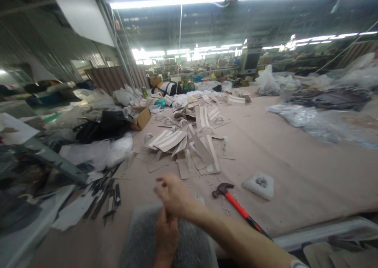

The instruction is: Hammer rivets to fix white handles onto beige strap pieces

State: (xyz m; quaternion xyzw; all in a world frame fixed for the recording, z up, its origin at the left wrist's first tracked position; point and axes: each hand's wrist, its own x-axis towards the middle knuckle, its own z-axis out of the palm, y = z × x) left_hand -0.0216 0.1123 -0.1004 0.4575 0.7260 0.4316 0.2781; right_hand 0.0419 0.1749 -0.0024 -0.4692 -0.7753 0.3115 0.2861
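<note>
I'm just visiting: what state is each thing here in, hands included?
Left hand: raised beneath the right hand; grip unclear.
Right hand: fingers curled, blurred; grip unclear.
Hammer: lying down, in neither hand.
Striped pieces: loosely heaped.
White block: lying flat, small dark bits on top.
Clear plastic: crumpled.
Ceiling light: lit.

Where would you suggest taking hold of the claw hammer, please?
Probably by the red-and-black handle, with the right hand from above, on the near right side: the hammer lies flat, head pointing away and left, handle slanting to the near right.
</note>
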